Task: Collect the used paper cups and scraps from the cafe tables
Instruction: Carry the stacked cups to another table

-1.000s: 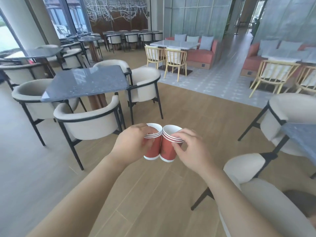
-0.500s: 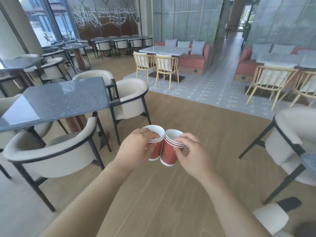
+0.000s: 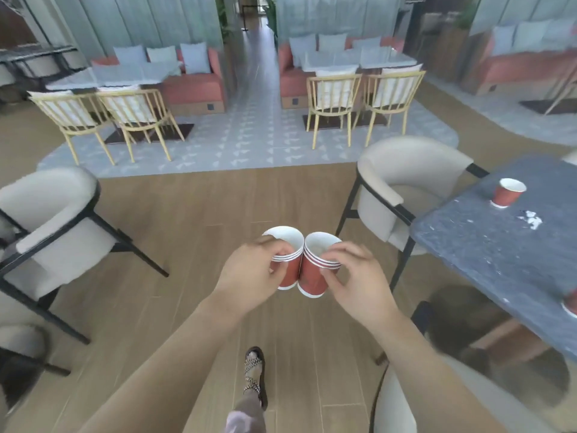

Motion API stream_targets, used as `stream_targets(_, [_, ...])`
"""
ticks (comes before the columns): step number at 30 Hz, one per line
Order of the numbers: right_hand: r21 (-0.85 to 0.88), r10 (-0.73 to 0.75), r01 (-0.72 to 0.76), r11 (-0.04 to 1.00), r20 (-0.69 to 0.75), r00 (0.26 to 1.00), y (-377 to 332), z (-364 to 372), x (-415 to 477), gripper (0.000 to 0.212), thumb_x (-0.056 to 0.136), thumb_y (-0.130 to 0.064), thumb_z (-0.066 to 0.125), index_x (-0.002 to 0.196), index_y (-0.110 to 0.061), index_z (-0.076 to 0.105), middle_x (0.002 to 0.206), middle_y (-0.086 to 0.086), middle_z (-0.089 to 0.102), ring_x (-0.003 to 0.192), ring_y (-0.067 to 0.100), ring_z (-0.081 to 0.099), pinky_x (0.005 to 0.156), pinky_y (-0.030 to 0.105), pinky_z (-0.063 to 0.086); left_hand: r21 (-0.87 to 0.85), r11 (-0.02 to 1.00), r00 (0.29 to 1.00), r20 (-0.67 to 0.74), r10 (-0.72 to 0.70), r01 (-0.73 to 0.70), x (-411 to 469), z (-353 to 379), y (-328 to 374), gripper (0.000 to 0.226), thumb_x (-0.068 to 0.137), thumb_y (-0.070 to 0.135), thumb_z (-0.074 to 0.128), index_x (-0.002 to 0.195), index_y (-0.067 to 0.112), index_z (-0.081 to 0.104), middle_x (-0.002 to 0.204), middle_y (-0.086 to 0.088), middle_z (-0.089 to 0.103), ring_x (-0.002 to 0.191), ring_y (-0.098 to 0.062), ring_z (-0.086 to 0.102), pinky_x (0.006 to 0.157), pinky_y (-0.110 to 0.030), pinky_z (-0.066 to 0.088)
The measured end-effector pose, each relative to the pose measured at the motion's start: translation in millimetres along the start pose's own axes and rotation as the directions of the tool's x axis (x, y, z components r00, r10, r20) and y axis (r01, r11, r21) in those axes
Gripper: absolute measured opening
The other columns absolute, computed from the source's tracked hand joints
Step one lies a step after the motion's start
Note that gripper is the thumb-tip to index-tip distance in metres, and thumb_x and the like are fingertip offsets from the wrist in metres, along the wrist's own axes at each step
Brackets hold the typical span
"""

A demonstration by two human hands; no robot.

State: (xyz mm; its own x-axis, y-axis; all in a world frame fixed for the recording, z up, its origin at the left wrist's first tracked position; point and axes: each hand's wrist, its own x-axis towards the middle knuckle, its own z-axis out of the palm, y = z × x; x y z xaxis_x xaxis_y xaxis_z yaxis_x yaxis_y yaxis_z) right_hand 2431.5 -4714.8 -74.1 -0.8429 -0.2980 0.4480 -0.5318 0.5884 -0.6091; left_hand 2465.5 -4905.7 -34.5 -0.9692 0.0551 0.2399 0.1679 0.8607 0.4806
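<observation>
Two stacks of red paper cups with white insides are held side by side, touching, above the wooden floor. My left hand [image 3: 249, 273] grips the left stack of cups [image 3: 288, 260]. My right hand [image 3: 359, 276] grips the right stack of cups [image 3: 315, 270]. On the dark grey table [image 3: 487, 254] at the right stands a single red paper cup [image 3: 507, 192]. White paper scraps [image 3: 530, 218] lie just beyond it. Another red cup [image 3: 571, 303] shows partly at the table's right edge, cut off by the frame.
A cream armchair [image 3: 402, 182] stands at the grey table's near-left corner. Another cream armchair [image 3: 53, 226] is at the left. A chair back [image 3: 393, 404] sits low at my right. My sandalled foot [image 3: 254, 373] is on the wooden floor. Yellow wooden chairs [image 3: 359, 98] and orange sofas line the back.
The view has swung right: the grey table at the left has left the frame, and a grey table with a red cup and scraps has come in at the right. Both hands keep their stacks together.
</observation>
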Motion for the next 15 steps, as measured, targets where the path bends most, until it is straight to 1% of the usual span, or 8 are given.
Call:
stream_targets(4, [-0.056, 0.132, -0.137, 0.989, -0.074, 0.988, 49, -1, 26, 0.017, 0.076, -0.009, 0.069, 0.091, -0.016, 0.069, 0.099, -0.006, 0.064, 0.092, 0.017, 0.056, 0.076, 0.021, 0.042, -0.051, 0.994, 0.991, 0.086, 0.100, -0.096, 72, 40, -7, 0.026, 0.077, 0.011, 0.056, 0.094, 0.029, 0.064, 0.097, 0.013, 0.067, 0.088, -0.013, 0.061, 0.073, -0.035, 0.052])
stream_targets(6, [-0.077, 0.196, -0.207, 0.975, -0.127, 0.972, 74, 5, 43, 0.017, 0.075, -0.008, 0.070, 0.091, -0.014, 0.069, 0.100, -0.003, 0.064, 0.093, 0.019, 0.057, 0.076, 0.023, 0.042, -0.071, 0.987, 0.979, 0.132, 0.155, -0.147, 112, 62, -14, 0.026, 0.076, 0.012, 0.056, 0.092, 0.031, 0.064, 0.096, 0.014, 0.067, 0.086, -0.012, 0.061, 0.072, -0.035, 0.052])
stream_targets(8, [-0.088, 0.272, -0.291, 0.953, -0.182, 0.945, 98, 15, 61, 0.017, 0.075, -0.007, 0.070, 0.091, -0.013, 0.069, 0.100, -0.002, 0.065, 0.094, 0.021, 0.057, 0.076, 0.026, 0.045, -0.105, 0.977, 0.964, 0.174, 0.202, -0.186, 152, 82, -23, 0.024, 0.076, 0.012, 0.057, 0.090, 0.030, 0.064, 0.095, 0.014, 0.067, 0.086, -0.012, 0.061, 0.071, -0.035, 0.052])
stream_targets(10, [-0.081, 0.355, -0.380, 0.921, -0.223, 0.908, 115, 26, 81, 0.017, 0.074, -0.008, 0.071, 0.090, -0.014, 0.070, 0.101, -0.001, 0.066, 0.095, 0.022, 0.057, 0.075, 0.027, 0.043, -0.138, 0.965, 0.945, 0.214, 0.247, -0.221, 191, 98, -31, 0.022, 0.076, 0.010, 0.058, 0.089, 0.027, 0.065, 0.093, 0.012, 0.067, 0.086, -0.012, 0.060, 0.071, -0.033, 0.051])
stream_targets(12, [-0.068, 0.433, -0.458, 0.886, -0.230, 0.871, 127, 36, 102, 0.017, 0.074, -0.009, 0.072, 0.090, -0.014, 0.070, 0.103, -0.001, 0.066, 0.097, 0.023, 0.057, 0.074, 0.028, 0.043, -0.164, 0.956, 0.929, 0.242, 0.279, -0.245, 225, 108, -41, 0.021, 0.076, 0.008, 0.059, 0.087, 0.024, 0.066, 0.090, 0.010, 0.068, 0.086, -0.012, 0.059, 0.070, -0.030, 0.049])
stream_targets(15, [-0.084, 0.448, -0.482, 0.872, -0.261, 0.855, 140, 42, 131, 0.015, 0.074, -0.013, 0.072, 0.088, -0.015, 0.070, 0.100, 0.000, 0.067, 0.092, 0.023, 0.057, 0.070, 0.030, 0.045, -0.209, 0.937, 0.904, 0.269, 0.331, -0.281, 266, 119, -54, 0.021, 0.074, 0.006, 0.060, 0.085, 0.022, 0.067, 0.088, 0.009, 0.068, 0.084, -0.014, 0.060, 0.069, -0.031, 0.049])
